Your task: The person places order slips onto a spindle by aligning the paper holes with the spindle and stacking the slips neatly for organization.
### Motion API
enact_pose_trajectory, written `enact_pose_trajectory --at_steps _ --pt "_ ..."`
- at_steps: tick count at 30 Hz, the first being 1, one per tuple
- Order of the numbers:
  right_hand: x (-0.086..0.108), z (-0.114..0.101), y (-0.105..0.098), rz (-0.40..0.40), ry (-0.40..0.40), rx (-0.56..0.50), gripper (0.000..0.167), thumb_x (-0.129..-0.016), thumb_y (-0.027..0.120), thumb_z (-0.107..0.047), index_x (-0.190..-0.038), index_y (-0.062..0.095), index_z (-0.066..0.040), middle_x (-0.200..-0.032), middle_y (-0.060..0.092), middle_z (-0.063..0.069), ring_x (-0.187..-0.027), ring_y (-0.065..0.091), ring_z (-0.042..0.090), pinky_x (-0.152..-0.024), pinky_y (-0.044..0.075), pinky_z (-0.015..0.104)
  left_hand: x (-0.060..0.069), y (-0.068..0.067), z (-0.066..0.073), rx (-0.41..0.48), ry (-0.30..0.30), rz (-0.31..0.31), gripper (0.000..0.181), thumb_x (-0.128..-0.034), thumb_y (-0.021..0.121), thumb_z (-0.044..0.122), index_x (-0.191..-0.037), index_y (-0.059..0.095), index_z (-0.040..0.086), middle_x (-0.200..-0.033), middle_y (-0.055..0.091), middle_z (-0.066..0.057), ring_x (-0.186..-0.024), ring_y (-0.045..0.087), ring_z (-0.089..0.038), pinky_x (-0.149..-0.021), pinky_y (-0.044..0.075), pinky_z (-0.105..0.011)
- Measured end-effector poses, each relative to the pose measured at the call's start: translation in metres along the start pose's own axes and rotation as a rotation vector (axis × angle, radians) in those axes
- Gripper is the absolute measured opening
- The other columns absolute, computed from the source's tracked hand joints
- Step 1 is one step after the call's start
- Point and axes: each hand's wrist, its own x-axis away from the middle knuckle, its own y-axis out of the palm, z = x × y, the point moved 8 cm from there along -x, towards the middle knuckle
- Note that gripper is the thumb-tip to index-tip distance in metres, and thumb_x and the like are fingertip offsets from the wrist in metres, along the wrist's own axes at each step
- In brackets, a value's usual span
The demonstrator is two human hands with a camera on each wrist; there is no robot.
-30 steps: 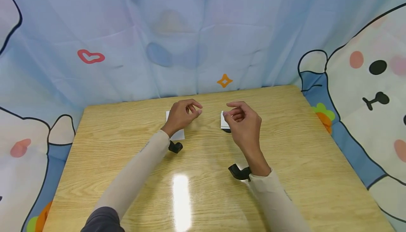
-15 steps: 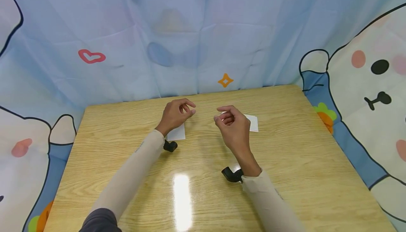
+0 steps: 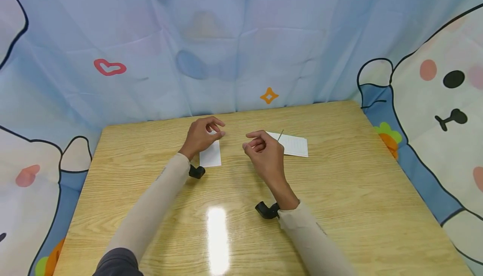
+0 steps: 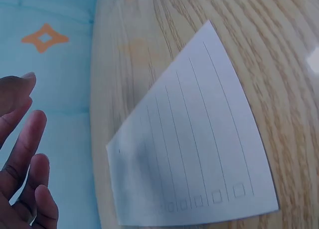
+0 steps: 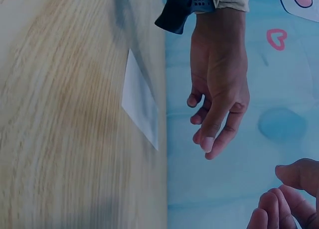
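My left hand (image 3: 202, 135) hovers over a white sheet (image 3: 210, 155), thumb and forefinger bent toward each other and apart. My right hand (image 3: 266, 154) is held up, fingers loosely curled around nothing. Beside it lies a ruled white sheet (image 3: 296, 145), partly covered by that hand. A thin dark stick-like thing (image 3: 280, 135) shows against this sheet near my knuckles; its kind is unclear. A sheet with ruled lines and small squares (image 4: 199, 154) appears large in the left wrist view. In the right wrist view my left hand (image 5: 219, 94) also shows, with space between its fingertips.
Both sheets are on a light wooden table (image 3: 151, 225) with a bright light reflection near its front. A blue curtain (image 3: 211, 49) with cartoon figures hangs behind and at the sides. Black curved wrist mounts (image 3: 268, 210) project from both wrists.
Both hands have shifted left, the right one farther and slightly nearer me. More of both sheets shows now, and the thin stick-like thing has come into sight. Neither hand has taken hold of anything.
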Motion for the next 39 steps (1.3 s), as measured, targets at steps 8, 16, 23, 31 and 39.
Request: enact_pose_trajectory --at_steps 8,16,23,31,39 --pt "0.003 0.006 0.019 -0.049 0.057 0.009 0.019 -0.094 0.082 -0.011 -0.112 0.077 -0.011 -0.088 0.075 0.007 -0.074 0.069 0.019 -0.069 0.055 0.024 -0.002 -0.005 -0.017 0.007 -0.013 0.019 0.026 -0.0955 0.082 0.017 -0.12 0.078 0.008 -0.106 0.077 -0.012 -0.104 0.063 -0.031 -0.098 0.05 -0.048" --pt "0.004 0.019 0.04 -0.091 0.087 0.03 0.021 -0.092 0.083 -0.011 -0.113 0.078 -0.011 -0.087 0.075 0.006 -0.072 0.069 0.019 -0.067 0.055 0.03 -0.003 -0.011 -0.026 -0.01 -0.036 0.038 0.029 -0.0931 0.084 0.016 -0.12 0.078 0.009 -0.111 0.078 -0.013 -0.107 0.067 -0.03 -0.099 0.052 -0.047" --pt "0.007 0.031 0.058 -0.136 0.132 0.028 0.023 -0.091 0.084 -0.011 -0.113 0.078 -0.007 -0.085 0.074 0.005 -0.072 0.067 0.017 -0.068 0.055 0.03 -0.003 -0.013 -0.033 -0.03 -0.04 0.029 0.031 -0.0907 0.086 0.012 -0.12 0.077 0.008 -0.117 0.077 -0.013 -0.11 0.07 -0.031 -0.103 0.052 -0.048" --pt "0.013 0.033 0.075 -0.186 0.135 0.051 0.023 -0.089 0.086 -0.012 -0.11 0.079 -0.007 -0.084 0.074 0.004 -0.073 0.068 0.015 -0.068 0.056 0.03 -0.004 -0.014 -0.042 -0.068 -0.079 0.017 0.036 -0.0875 0.088 0.008 -0.121 0.077 0.008 -0.122 0.076 -0.013 -0.115 0.068 -0.031 -0.104 0.052 -0.048" --pt "0.018 0.03 0.087 -0.23 0.118 0.069 0.022 -0.089 0.086 -0.012 -0.109 0.078 -0.009 -0.084 0.073 0.003 -0.076 0.069 0.015 -0.072 0.058 0.034 -0.005 -0.013 -0.048 -0.125 -0.093 -0.004 0.037 -0.0869 0.089 0.009 -0.121 0.076 0.01 -0.124 0.075 -0.014 -0.112 0.066 -0.034 -0.099 0.052 -0.049"
